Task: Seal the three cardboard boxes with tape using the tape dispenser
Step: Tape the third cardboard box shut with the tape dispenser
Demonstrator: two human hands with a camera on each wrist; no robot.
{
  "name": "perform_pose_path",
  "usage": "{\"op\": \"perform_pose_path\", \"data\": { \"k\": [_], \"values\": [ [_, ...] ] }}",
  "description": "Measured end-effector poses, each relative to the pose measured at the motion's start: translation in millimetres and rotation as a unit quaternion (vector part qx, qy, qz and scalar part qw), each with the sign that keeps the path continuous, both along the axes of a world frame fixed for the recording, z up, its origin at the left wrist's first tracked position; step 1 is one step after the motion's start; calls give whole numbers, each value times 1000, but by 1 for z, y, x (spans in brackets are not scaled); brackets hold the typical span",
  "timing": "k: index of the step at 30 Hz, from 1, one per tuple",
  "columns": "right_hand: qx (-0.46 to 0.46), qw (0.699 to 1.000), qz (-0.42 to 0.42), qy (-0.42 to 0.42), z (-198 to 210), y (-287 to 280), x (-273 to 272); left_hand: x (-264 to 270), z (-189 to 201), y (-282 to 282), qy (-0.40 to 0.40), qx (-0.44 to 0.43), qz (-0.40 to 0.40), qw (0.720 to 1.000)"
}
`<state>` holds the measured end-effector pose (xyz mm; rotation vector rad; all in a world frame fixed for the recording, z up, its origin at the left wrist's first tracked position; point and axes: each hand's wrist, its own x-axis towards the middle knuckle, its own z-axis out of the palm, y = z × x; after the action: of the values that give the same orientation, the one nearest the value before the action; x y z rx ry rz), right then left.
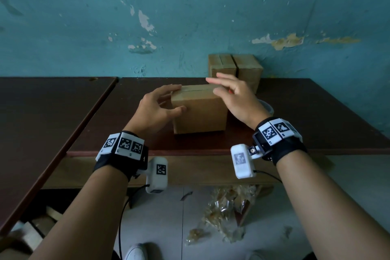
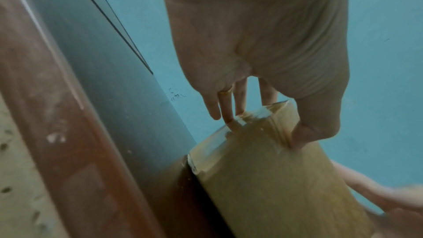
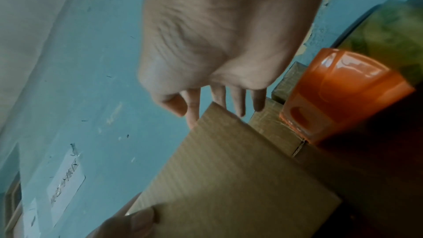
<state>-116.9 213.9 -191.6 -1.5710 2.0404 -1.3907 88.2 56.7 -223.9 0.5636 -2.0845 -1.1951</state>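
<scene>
One cardboard box (image 1: 199,110) stands mid-table with clear tape along its top seam (image 2: 258,117). My left hand (image 1: 179,99) rests on its top left corner: straight fingertips (image 2: 226,120) on the taped edge, the thumb on the front face. My right hand (image 1: 217,86) hovers just above the box's top right edge with its fingers spread, holding nothing. The orange tape dispenser (image 3: 338,97) sits on the table right of the box, almost hidden behind my right hand in the head view. Two more boxes (image 1: 222,65) (image 1: 249,69) stand side by side against the wall.
The dark brown table (image 1: 316,122) meets a peeling teal wall (image 1: 190,17) behind the boxes. A second table (image 1: 42,112) adjoins on the left. A pale round object (image 1: 267,107) lies behind my right wrist. Crumpled tape scraps (image 1: 228,207) litter the floor below.
</scene>
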Motion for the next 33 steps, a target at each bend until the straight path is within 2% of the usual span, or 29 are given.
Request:
{"op": "perform_pose_path", "data": {
  "k": [5,16,28,33],
  "values": [
    [5,1000,9,-30,-3,-1,-3,1,-1,-3,24,22,-14,999],
    [0,999,-46,15,-5,-4,-4,-2,-6,-5,26,23,21,999],
    [18,998,-46,37,-3,1,3,-8,-12,-8,17,-45,57,997],
    [19,998,-54,39,-4,-2,5,-9,-10,-6,5,-50,46,998]
  ]
}}
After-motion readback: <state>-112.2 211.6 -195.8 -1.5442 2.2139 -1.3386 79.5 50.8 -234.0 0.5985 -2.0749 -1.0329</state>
